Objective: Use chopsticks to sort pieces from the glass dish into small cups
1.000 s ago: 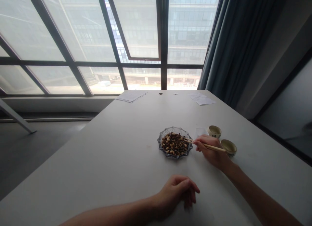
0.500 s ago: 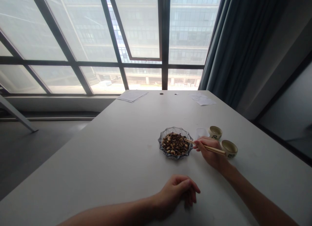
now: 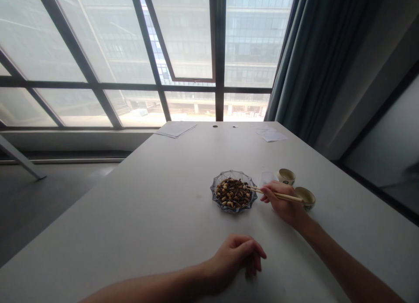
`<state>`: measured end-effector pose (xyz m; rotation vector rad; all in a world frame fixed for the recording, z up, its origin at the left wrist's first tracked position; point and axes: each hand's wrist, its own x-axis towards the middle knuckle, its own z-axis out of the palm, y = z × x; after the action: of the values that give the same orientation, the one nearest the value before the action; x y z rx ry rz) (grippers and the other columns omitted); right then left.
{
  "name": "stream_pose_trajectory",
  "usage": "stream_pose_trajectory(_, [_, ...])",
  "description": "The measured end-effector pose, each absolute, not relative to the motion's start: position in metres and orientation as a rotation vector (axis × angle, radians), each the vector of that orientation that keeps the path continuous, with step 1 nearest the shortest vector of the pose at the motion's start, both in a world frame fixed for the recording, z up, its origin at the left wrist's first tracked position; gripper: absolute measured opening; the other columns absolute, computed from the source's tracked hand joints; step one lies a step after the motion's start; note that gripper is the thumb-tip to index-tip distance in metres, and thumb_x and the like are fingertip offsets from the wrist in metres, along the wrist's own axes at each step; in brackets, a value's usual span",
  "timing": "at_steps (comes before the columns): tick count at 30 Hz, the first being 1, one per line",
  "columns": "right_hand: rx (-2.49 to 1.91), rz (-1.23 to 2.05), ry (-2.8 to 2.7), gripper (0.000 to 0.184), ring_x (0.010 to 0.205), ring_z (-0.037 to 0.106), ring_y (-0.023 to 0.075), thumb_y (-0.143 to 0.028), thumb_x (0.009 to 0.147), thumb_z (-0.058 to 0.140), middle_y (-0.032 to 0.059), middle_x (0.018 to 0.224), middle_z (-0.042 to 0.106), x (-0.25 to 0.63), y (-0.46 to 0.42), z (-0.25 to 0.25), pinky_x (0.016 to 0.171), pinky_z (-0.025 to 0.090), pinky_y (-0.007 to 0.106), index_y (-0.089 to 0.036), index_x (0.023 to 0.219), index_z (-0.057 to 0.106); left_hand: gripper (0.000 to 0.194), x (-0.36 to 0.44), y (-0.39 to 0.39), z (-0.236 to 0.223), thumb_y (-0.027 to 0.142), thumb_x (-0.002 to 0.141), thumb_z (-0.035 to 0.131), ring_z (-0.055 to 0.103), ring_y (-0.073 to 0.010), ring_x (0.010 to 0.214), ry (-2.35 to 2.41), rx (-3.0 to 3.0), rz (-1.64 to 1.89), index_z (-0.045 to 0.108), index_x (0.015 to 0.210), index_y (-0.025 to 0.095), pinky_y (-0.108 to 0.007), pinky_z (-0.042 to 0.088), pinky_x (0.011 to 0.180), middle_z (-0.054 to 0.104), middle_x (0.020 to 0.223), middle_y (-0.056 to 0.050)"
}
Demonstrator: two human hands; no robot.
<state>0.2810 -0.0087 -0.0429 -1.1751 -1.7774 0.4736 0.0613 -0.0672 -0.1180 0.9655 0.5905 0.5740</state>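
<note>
A scalloped glass bowl (image 3: 218,205) stands on the white table, filled with mixed nuts and dark striped seeds (image 3: 233,193). My right hand (image 3: 284,202), to the right of the bowl, is closed around a pair of wooden chopsticks (image 3: 288,197). Their tips reach over the rim to the nuts at the bowl's right side; whether they pinch one is too small to tell. My left hand (image 3: 240,255) rests on the table in front of the bowl, fingers loosely bent and partly apart, with nothing visible in it.
Two small ceramic cups stand beyond my right hand: a far cup (image 3: 286,176) and a near cup (image 3: 306,197), partly covered by the hand. A clear plastic dish (image 3: 268,178) lies beside them. Paper sheets (image 3: 176,129) and more papers (image 3: 271,134) lie at the table's far end.
The view has shifted slightly. My right hand has moved a little to the right relative to the bowl, still gripping the chopsticks with their tips at the nuts. My left hand stays put.
</note>
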Motion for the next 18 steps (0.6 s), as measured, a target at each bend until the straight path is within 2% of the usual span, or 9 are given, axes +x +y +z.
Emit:
stream_pose_trajectory(10, [-1.176,0.353,-1.839,0.038,0.064,0.067,0.0188,-0.046,0.106,0.057,0.0030,0.073,0.071,0.277,0.002,-0.042,0.065,0.053,0.035,-0.025,0.079,0.072,0.059,0.061,-0.067,-0.119,0.069,0.081,0.076,0.053,-0.0137,0.053,0.576,0.984,0.569,0.074,0.083,0.011,-0.027,0.039,0.056,0.064,0.064,-0.004])
stream_pose_trajectory(18, [-1.192,0.379,-1.855,0.041,0.065,0.068,0.0205,-0.050,0.106,0.057,0.0040,0.073,0.071,0.274,0.011,-0.051,0.065,0.055,0.036,-0.024,0.078,0.071,0.060,0.061,-0.068,-0.118,0.071,0.080,0.076,0.052,-0.0138,0.053,0.574,0.985,0.563,0.074,0.083,0.012,-0.027,0.039,0.056,0.065,0.064,-0.004])
